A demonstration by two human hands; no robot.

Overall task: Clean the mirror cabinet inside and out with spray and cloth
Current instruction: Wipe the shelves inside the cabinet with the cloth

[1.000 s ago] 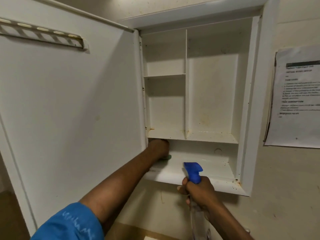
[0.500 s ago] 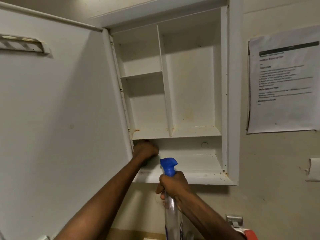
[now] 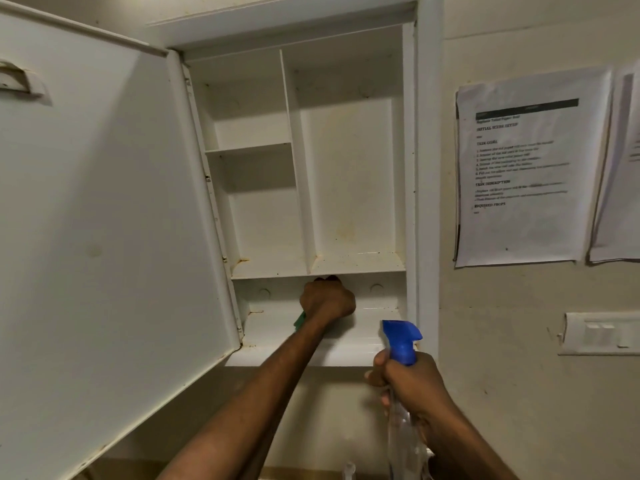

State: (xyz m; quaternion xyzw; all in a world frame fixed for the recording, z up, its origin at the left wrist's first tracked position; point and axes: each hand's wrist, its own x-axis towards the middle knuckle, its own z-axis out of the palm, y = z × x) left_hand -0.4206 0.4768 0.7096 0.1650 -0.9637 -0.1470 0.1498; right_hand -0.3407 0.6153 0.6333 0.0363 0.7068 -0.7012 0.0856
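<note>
The white mirror cabinet (image 3: 353,188) hangs open on the wall, its door (image 3: 104,216) swung out to the left. Inside are a vertical divider, a short upper shelf and a stained middle shelf. My left hand (image 3: 327,301) is fisted in the bottom compartment and grips a green cloth (image 3: 300,321), of which only a corner shows below the wrist. My right hand (image 3: 408,382) holds a clear spray bottle (image 3: 401,342) with a blue trigger head, upright just below the cabinet's bottom right edge.
Two printed paper sheets (image 3: 519,168) are stuck to the wall right of the cabinet. A white switch plate (image 3: 602,334) sits lower right. The open door blocks the left side. Rust spots mark the door hinge edge and shelf corners.
My left hand with the cloth has slid right along the bottom compartment, from the left corner to the middle. The view has shifted, and the bottle hand now sits further right.
</note>
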